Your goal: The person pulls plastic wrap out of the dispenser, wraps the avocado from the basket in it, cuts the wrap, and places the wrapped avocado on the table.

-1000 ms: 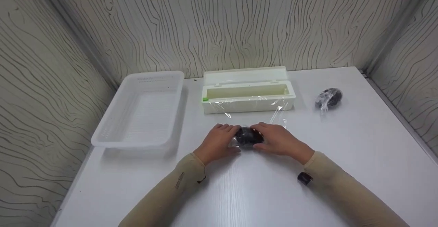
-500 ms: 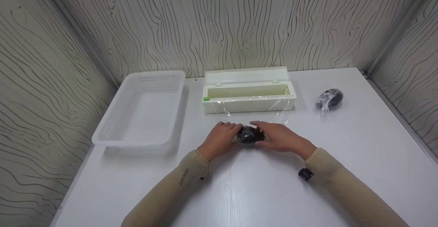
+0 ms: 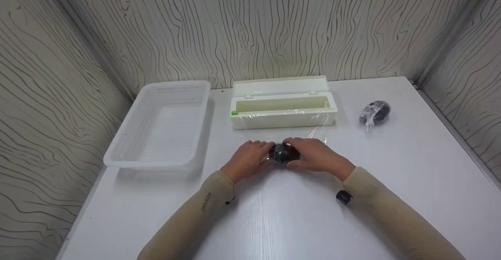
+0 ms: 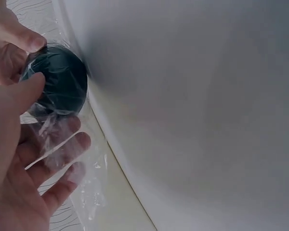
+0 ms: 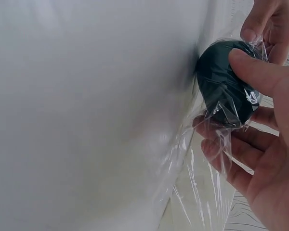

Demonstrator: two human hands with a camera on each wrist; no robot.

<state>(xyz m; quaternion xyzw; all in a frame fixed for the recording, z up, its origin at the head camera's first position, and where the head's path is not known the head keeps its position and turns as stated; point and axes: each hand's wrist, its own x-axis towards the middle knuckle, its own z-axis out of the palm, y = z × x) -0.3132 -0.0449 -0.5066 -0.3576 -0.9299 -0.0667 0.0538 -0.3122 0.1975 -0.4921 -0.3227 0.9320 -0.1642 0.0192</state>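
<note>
A dark green, oval avocado (image 3: 283, 154) lies on the white table, partly covered by clear cling film. My left hand (image 3: 248, 160) holds its left end; in the left wrist view the thumb lies on the avocado (image 4: 62, 79) and the other fingers reach under the film. At the right end my right hand (image 3: 316, 156) grips it between thumb and fingers. Loose cling film (image 5: 197, 192) stretches from the avocado back toward a white dispenser box (image 3: 283, 120), whose lid stands open. The avocado's underside is hidden.
A second wrapped avocado (image 3: 375, 113) sits at the right of the table. On the left stands a white plastic tray (image 3: 150, 164). Patterned wall panels (image 3: 250, 29) enclose the back and sides of the table (image 3: 274, 221).
Both hands have stayed at the avocado. It has turned slightly between them. The right fingers lifted a little, then settled on it again.
</note>
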